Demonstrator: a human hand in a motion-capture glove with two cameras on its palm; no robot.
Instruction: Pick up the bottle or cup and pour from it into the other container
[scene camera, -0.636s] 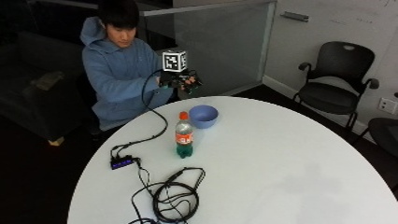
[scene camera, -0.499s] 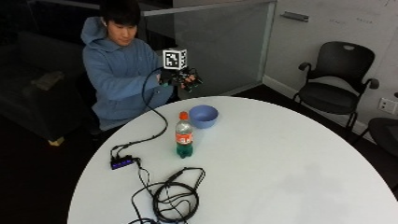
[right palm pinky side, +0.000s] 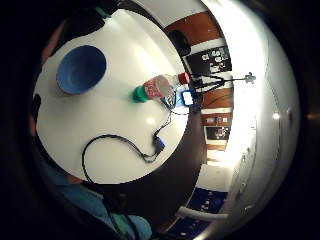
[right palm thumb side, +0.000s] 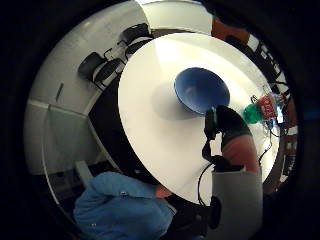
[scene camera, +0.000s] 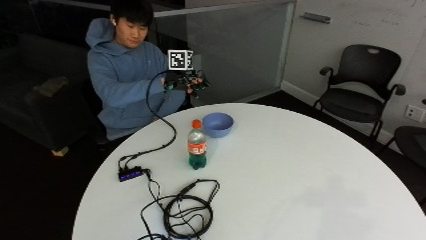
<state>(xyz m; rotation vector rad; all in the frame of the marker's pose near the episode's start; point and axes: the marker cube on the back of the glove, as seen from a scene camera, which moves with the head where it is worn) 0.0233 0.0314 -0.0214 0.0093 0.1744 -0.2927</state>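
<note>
Outside view. A person in a blue hooded top (scene camera: 126, 82) sits at the far edge of a round white bench (scene camera: 319, 175), in the upper left of the frame. The gloved right hand (scene camera: 181, 84) is raised in front of the chest, above and behind the bench edge, well apart from both containers; whether its fingers are spread or curled cannot be told, and nothing is seen between them.

A plastic bottle (scene camera: 196, 145) with a red cap, red label and green lower part stands upright on the bench, left of the frame's centre. A blue bowl (scene camera: 218, 124) sits just beside it, up and to the right, nearer the person; the two appear apart.

A black cable (scene camera: 164, 127) runs from the hand down to a small black hub (scene camera: 130, 174) at the bench's left edge, and a coil of black cable (scene camera: 186, 212) lies in the lower left of the frame. A black office chair (scene camera: 359, 90) stands in the upper right.

Palm views. Both look down on the bench from above: the bowl (right palm thumb side: 202, 91) lies nearer the hand, the bottle (right palm pinky side: 159, 87) beyond it.
</note>
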